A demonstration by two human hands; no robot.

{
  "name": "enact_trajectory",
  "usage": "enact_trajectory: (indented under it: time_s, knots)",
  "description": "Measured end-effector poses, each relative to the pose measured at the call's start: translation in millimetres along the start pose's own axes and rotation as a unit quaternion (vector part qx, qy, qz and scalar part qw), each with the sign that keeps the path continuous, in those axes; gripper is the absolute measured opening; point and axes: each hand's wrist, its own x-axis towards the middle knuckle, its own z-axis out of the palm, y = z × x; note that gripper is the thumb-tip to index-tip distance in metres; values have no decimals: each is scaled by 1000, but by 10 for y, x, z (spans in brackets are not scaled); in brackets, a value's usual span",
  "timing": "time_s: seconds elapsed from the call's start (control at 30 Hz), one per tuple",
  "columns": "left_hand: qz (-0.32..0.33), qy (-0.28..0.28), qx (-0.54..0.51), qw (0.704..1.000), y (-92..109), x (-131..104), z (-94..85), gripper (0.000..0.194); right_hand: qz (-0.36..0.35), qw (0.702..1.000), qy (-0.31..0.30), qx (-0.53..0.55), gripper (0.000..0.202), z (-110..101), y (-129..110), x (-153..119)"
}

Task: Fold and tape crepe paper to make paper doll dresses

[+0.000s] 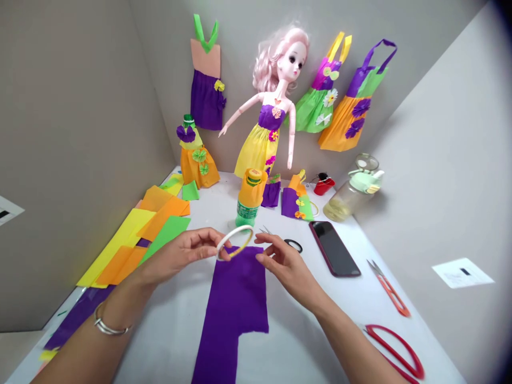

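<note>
Head view: left hand [196, 248] holds a white ring [235, 241], probably a tape roll, between thumb and fingers — fingers closed on its left side. Ring tilted, raised over the top end of the purple sheet [240, 298], yellowish on its inner side. Right hand [286, 266] just right of the ring, fingers curled with a narrow gap between thumb and forefinger; can't tell if a thin strip is between them.

Purple sheet lies flat on the tabletop [168, 325], running down out of view. Orange-topped green bottle [247, 200] stands behind the ring. Black scissors [294, 245] lie partly behind the right hand. Phone [336, 249] farther right, then orange snips [390, 290] and red scissors [400, 354] near the right edge. Coloured sheets [120, 240] overlap along the left side — yellow, orange, green, purple. Doll [272, 114] in purple and yellow at the back, small dresses [206, 90] on the wall, clear bottle [346, 197] and red bucket [324, 185] back right.
</note>
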Motion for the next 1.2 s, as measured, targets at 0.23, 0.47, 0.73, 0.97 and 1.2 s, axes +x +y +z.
enact_trajectory:
  time_s: [0.23, 0.47, 0.73, 0.97, 1.2]
  knots:
    - [-25, -13, -277, 960, -169, 102, 327, 21, 83, 948, -35, 304, 22, 60, -8, -64]
    - [-21, -1, -328, 945, -241, 126, 399, 14, 109, 912, 2, 395, 25, 92, 143, -61]
    - [-2, 18, -330, 944, -270, 110, 396, 18, 71, 929, -15, 362, 22, 79, 144, -103]
    - [2, 31, -350, 936, -370, 116, 417, 14, 25, 943, -57, 328, 26, 79, 148, -144]
    - [12, 25, -373, 927, -326, 100, 426, 10, -1, 929, -122, 350, 34, 52, 48, -205]
